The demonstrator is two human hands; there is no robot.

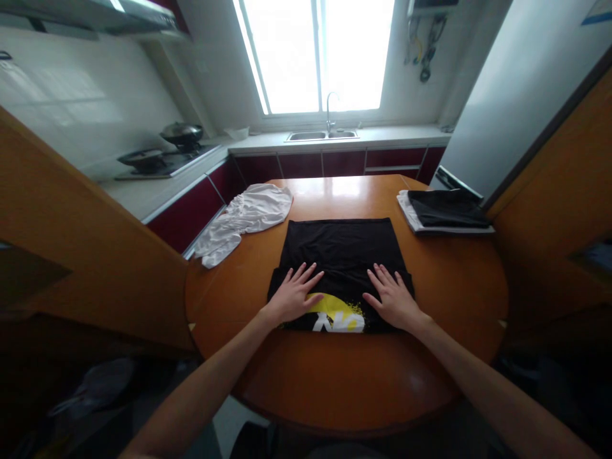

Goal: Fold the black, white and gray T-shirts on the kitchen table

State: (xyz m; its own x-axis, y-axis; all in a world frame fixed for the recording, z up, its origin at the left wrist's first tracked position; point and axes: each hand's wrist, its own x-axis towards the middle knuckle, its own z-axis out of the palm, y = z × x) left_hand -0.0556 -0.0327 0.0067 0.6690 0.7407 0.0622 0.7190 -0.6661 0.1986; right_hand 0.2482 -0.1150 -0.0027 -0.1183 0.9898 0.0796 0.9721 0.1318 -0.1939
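Observation:
A black T-shirt (342,245) lies partly folded on the wooden table, its near part turned over toward the far side. A yellow and white print shows on the folded part, close to the near edge. My left hand (294,294) rests flat on the left side of the fold, fingers spread and the thumb over the yellow print. On the right side of the fold, my right hand (393,298) also lies flat with its fingers stretched out. Neither hand grips the cloth.
A crumpled white garment (253,210) lies at the table's left edge. Folded black and white clothes (447,210) are stacked at the far right of the round wooden table (335,376). Beyond are a sink (308,136), a stove with pans (182,134) and a fridge (511,95).

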